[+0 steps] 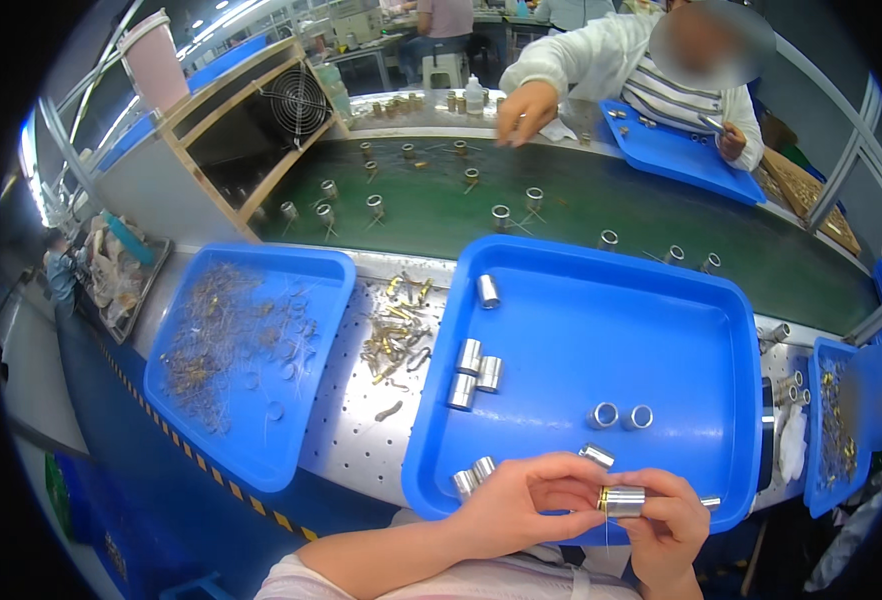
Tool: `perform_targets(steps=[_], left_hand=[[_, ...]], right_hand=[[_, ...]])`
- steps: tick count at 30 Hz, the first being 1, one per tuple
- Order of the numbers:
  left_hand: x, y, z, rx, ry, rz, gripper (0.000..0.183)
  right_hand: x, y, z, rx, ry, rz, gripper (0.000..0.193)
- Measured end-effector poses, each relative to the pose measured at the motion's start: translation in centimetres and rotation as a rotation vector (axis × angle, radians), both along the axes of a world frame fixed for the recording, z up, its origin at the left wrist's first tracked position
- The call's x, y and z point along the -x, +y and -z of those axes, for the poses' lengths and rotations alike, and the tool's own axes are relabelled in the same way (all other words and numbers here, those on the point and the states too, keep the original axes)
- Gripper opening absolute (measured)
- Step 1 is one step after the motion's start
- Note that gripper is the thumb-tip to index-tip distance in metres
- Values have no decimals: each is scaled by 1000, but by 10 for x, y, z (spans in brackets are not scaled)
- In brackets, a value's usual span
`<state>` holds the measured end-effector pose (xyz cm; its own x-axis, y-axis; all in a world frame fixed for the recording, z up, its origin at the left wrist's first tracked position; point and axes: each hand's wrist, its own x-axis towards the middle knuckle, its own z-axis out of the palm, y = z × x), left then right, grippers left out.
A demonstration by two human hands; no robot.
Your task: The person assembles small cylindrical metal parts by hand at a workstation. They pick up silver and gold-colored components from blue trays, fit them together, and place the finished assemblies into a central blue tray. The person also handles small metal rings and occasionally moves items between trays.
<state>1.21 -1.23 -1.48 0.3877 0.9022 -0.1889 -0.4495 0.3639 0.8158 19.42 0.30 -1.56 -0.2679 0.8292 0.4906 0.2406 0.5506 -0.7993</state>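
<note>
Over the near edge of the large blue tray [601, 256], both my hands are closed on one short silver metal cylinder [625, 502]. My left hand [531, 497] pinches its left end, where a yellowish band shows and a thin wire hangs down. Wrapped about the other end are the fingers of my right hand [669, 522]. Just beyond my fingers a similar cylinder [597, 456] lies tilted in the tray. Two more, one of them this open-ended cylinder [639, 417], stand farther in. Several others lie along the tray's left side, partly behind my left hand.
At left, a blue tray [337, 290] holds thin wires and rings. Small brass-coloured pieces [396, 335] lie on the perforated metal table [356, 440]. Cylinders with wires stand on the green conveyor belt [421, 215]. Across it, a co-worker's hand [527, 110] reaches over the belt. A fan [296, 103] stands at left.
</note>
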Motion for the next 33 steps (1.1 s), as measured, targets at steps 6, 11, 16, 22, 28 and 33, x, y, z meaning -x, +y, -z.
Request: perform_targets(steps=[6,11,16,22,28,33], left_hand=[[1,-2,-6,90,63,-35,37],[1,-6,-1,87,92,-90,36],[-17,-3,-6,-274,346,-226,30],[-49,10,-36,-1078,1036,-262,38],[-85,17,-43,-1174,1227,-67,37],[-103,17,-53,-1148,1178,-30,51]], right_hand=[[-7,7,-6,166,125,13,20],[-44,41,-19,205,-478,84,23],[-51,42,-4,-37,-471,188,25],[-60,4,-10,892,509,-561,44],[-77,-1,14,1403,1240,-794,42],[-121,-7,2,1229,1343,-484,35]])
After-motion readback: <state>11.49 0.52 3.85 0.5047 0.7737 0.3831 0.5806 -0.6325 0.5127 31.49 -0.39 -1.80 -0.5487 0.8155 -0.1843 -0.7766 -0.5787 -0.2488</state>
